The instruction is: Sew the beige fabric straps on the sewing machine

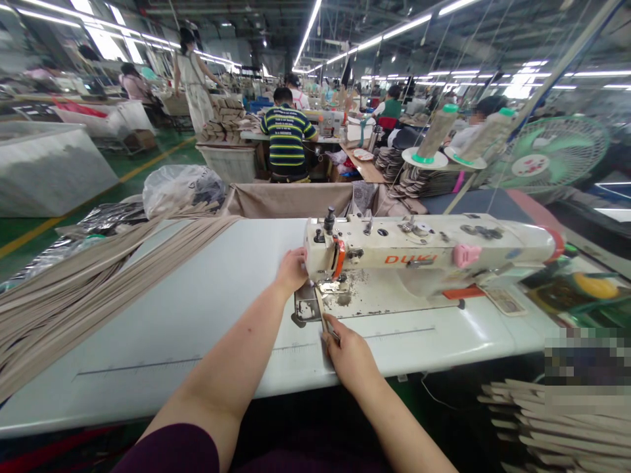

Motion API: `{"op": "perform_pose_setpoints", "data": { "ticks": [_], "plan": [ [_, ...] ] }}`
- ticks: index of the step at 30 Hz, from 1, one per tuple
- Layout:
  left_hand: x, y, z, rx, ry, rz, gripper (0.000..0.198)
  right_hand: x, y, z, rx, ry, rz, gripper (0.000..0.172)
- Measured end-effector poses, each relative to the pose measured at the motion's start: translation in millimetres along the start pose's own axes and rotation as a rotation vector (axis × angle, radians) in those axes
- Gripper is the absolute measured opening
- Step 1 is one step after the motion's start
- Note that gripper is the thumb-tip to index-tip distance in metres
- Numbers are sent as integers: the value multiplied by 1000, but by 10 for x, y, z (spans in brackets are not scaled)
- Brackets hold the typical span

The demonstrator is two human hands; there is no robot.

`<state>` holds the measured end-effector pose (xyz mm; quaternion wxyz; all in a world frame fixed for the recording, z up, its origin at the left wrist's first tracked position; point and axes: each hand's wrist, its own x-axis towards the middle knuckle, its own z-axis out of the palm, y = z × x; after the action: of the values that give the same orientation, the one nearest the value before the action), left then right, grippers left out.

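Observation:
A white sewing machine (pixel 424 253) stands on the white table (pixel 197 309). A narrow beige strip (pixel 323 314) runs from under its needle area toward me. My right hand (pixel 348 351) pinches the near end of that strip, fingers closed on it. My left hand (pixel 292 269) reaches behind the needle end of the machine; its fingers are hidden by the machine head, so what they touch does not show.
A thick pile of long beige strips (pixel 83 282) lies across the table's left side. More stacked strips (pixel 537 414) sit low at the right. Thread cones (pixel 436 131) and a green fan (pixel 552 154) stand behind the machine. Other people work at far tables.

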<state>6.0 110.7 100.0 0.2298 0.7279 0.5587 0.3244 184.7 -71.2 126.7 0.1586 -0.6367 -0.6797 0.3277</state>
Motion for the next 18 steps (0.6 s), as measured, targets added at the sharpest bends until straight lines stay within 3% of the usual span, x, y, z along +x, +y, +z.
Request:
{"op": "perform_pose_setpoints", "data": {
  "ticks": [10,15,18],
  "plan": [
    [-68,-93,-53,-288,218,-146,4,-27,62,-12,46,202,-117,41],
    [-294,-75,-53,-519,331,-279,24,-54,112,-1,255,322,-219,33],
    [-504,-42,-66,-688,370,-330,35,-68,55,-10,333,300,-261,16]
  ]
}}
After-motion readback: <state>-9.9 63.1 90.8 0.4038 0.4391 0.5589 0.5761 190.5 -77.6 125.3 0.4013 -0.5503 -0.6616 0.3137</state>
